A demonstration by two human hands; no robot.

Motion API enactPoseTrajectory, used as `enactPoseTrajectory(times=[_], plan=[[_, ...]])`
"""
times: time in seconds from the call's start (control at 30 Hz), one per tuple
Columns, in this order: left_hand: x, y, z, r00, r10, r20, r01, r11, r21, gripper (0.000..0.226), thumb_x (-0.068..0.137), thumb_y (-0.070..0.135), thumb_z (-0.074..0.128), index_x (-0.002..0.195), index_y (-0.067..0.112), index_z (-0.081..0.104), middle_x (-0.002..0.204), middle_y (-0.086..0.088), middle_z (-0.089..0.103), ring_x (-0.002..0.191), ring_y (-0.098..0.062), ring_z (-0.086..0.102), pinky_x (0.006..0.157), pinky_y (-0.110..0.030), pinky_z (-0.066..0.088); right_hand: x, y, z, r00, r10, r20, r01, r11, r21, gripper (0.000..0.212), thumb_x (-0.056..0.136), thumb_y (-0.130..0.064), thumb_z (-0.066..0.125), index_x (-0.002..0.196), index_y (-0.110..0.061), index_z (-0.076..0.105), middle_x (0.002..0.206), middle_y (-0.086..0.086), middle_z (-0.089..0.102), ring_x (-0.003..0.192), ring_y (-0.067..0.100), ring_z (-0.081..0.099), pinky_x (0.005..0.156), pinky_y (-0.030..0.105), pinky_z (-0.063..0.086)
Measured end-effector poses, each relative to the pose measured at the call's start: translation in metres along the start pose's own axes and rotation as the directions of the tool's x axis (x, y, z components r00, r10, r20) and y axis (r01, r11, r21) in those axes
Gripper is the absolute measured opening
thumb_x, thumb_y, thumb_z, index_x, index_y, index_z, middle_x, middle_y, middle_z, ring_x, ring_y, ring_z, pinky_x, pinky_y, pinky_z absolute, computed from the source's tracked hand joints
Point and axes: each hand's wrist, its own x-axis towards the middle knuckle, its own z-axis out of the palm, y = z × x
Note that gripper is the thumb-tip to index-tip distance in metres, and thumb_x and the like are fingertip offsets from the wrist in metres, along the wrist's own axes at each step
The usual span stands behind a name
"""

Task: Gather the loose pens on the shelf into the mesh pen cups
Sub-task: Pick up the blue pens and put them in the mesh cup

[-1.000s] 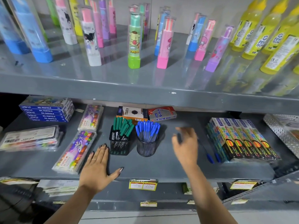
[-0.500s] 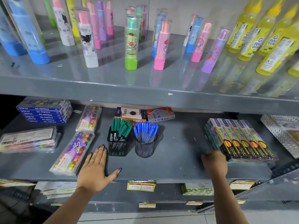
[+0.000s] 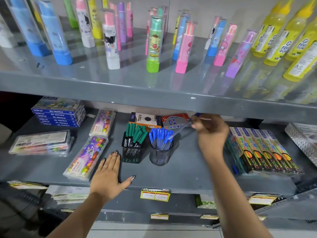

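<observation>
Glossy grey metal shelf (painted); black wire-mesh pen cups.

Right hand: closed on a blue pen, tip angled into the round mesh cup. Left hand: laid flat on the shelf, near the square mesh cup.

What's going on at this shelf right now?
A person is tidying pens on a stationery shelf. The right hand holds a blue-capped pen, slanted with its lower end at the round mesh cup that already holds blue pens. The left hand lies flat and open on the shelf beside the square mesh cup of green pens. Another blue pen seems to lie loose by the neon boxes.
</observation>
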Motion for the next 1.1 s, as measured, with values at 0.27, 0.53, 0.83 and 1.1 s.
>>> enactPoseTrajectory(times=[0.27,0.53,0.83,1.1], plan=[[0.000,-0.001,0.002,1.000,0.002,-0.018,-0.002,1.000,0.000,0.112,0.076,0.089,0.004,0.153,0.008,0.001,0.164,-0.006,0.002,0.150,-0.017,-0.003,0.121,-0.036,-0.004,-0.031,0.049,0.039,0.951,-0.164,0.263,0.284,0.800,-0.528,0.014,0.077,-0.023,0.076,0.092,-0.025,0.074,0.071,-0.012,0.068,0.068,0.009,0.062,0.064,0.024,0.051],[0.000,-0.001,0.003,1.000,0.002,-0.029,-0.003,1.000,-0.020,0.112,0.075,0.089,0.008,0.154,0.008,0.008,0.164,-0.006,0.006,0.150,-0.018,0.000,0.123,-0.038,0.001,-0.041,0.086,0.026,0.890,-0.222,0.397,0.451,0.551,-0.702,0.021,0.081,-0.026,0.070,0.100,-0.018,0.076,0.103,0.001,0.057,0.090,0.024,0.050,0.066,0.038,0.054],[0.000,-0.001,0.003,0.999,0.015,-0.033,-0.017,0.999,-0.049,0.113,0.075,0.089,0.007,0.153,0.008,0.006,0.163,-0.007,0.004,0.150,-0.018,-0.001,0.123,-0.039,0.002,0.003,0.100,-0.052,0.989,0.094,0.110,0.057,0.448,-0.892,0.038,0.082,-0.017,0.062,0.119,-0.011,0.063,0.120,0.021,0.056,0.109,0.040,0.053,0.087,0.044,0.051],[0.001,-0.002,0.004,1.000,0.008,-0.024,-0.008,1.000,-0.021,0.112,0.075,0.088,0.007,0.153,0.008,0.007,0.163,-0.007,0.008,0.150,-0.019,0.002,0.123,-0.039,0.004,0.014,0.126,-0.134,0.894,0.396,-0.212,-0.220,-0.024,-0.975,0.037,0.085,-0.008,0.057,0.121,0.001,0.058,0.123,0.019,0.058,0.117,0.036,0.050,0.084,0.047,0.052]])
